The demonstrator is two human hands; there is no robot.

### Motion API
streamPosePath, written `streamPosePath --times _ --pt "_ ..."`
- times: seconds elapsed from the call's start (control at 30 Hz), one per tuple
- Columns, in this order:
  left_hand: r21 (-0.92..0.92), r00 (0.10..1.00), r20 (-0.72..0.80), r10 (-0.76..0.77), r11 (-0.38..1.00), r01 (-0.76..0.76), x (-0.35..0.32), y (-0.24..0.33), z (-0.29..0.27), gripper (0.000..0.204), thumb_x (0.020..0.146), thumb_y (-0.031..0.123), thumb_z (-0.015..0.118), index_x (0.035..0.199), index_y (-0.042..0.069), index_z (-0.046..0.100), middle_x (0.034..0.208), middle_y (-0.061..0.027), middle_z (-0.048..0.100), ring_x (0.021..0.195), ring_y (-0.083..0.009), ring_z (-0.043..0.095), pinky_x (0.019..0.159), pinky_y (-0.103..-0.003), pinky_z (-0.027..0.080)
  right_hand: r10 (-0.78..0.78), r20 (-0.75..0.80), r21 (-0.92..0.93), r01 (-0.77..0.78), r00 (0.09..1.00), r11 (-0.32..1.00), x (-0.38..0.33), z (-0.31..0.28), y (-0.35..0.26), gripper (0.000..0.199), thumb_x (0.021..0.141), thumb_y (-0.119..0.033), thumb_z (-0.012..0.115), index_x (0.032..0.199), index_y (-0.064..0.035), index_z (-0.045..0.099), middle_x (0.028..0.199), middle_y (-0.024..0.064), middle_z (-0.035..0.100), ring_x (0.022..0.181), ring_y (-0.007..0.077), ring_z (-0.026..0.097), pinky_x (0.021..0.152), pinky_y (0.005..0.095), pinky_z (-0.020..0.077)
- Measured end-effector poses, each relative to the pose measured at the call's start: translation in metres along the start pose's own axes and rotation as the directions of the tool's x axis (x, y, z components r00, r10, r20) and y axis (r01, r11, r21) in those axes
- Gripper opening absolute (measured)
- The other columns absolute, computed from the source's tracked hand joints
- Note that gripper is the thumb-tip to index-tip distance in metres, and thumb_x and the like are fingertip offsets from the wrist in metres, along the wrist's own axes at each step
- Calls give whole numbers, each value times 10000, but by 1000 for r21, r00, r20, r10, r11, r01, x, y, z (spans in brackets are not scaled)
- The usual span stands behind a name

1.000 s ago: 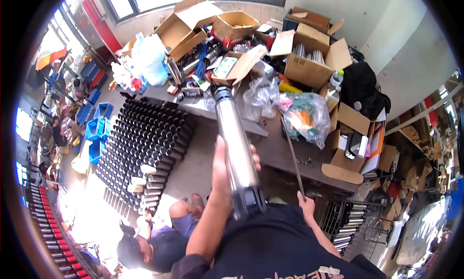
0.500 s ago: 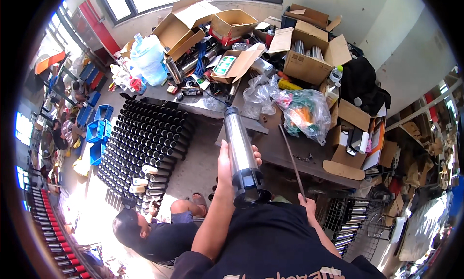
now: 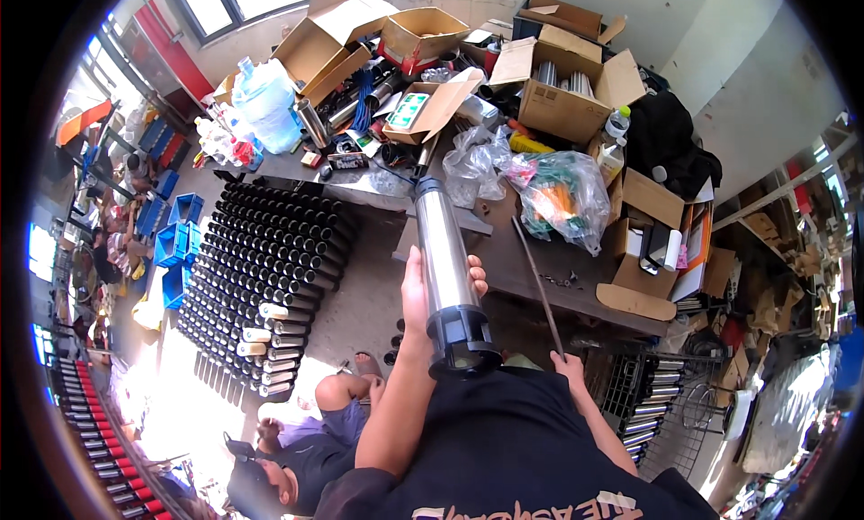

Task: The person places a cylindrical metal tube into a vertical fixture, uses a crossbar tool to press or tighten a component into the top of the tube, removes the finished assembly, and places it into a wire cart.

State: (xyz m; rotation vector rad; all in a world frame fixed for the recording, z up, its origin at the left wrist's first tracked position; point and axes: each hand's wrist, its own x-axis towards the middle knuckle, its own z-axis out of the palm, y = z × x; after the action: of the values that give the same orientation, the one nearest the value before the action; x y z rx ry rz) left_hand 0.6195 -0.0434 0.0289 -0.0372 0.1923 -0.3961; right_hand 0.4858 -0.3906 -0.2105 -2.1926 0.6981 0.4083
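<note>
My left hand (image 3: 414,295) is wrapped round a submersible pump motor (image 3: 443,250), a shiny steel cylinder. Its black slotted end (image 3: 463,340) points toward me, and its narrower dark end points at the workbench (image 3: 576,295). From that far end a thin dark cable seems to run onto the bench. My right hand (image 3: 569,369) grips the near end of a long thin rod (image 3: 540,290), closed round it. The rod slants up and away to the left, over the bench's front part. It is apart from the motor.
Rows of black-topped cylinders (image 3: 270,250) stand on the floor at left. A co-worker (image 3: 306,470) sits low beside my left arm. Cardboard boxes (image 3: 567,106), a plastic bag of parts (image 3: 562,200) and a blue water jug (image 3: 265,106) crowd the bench. A wire rack (image 3: 657,403) stands right.
The view has shifted slightly. Both hands keep their grips, and the motor and rod stay nearly in place. The co-worker has leaned lower and moved a hand back from the cylinders.
</note>
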Motion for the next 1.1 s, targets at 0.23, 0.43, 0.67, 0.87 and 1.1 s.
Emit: streamPosePath --times 0.23,0.43,0.67,0.87,1.1 --pt "-7 996 -88 3 1000 -4 -7 -4 -21 745 1008 617 409 1208 -97 472 1074 -195 558 916 -294 588 821 -426 549 -37 -106 -27 34 994 999 -34 -17 -23 606 930 -513 649 677 33 577 539 135 466 527 185 489 553 411 404" --pt "5 973 -220 74 997 -75 -25 -27 -31 563 916 450 609 1071 -82 511 1043 -167 572 861 -248 585 823 -351 525 -266 -184 23 275 946 961 -57 -51 -24 578 944 -435 667 641 31 509 516 84 397 514 116 385 495 375 326" --pt "-458 974 -213 72 873 -165 32 5 -55 519 856 319 704 1110 -104 543 1060 -190 571 914 -275 597 810 -347 595 -509 -142 29 517 849 855 -31 -96 -63 476 919 -307 698 639 28 511 528 138 376 471 157 368 475 368 318" --pt "-49 861 -397 319 929 -367 117 69 -48 489 914 440 592 943 -45 648 944 -197 634 890 -351 609 776 -349 634 -666 -24 -58 664 746 745 46 -149 -107 442 887 -325 730 660 16 564 546 162 407 477 216 407 501 386 361" --pt "-37 895 -405 185 975 -218 135 79 -28 345 992 420 482 1041 136 672 1026 -53 694 939 -253 663 817 -403 598 -837 103 -215 834 537 509 145 -242 -228 352 830 -304 762 649 -24 649 490 81 467 433 167 436 464 332 375"
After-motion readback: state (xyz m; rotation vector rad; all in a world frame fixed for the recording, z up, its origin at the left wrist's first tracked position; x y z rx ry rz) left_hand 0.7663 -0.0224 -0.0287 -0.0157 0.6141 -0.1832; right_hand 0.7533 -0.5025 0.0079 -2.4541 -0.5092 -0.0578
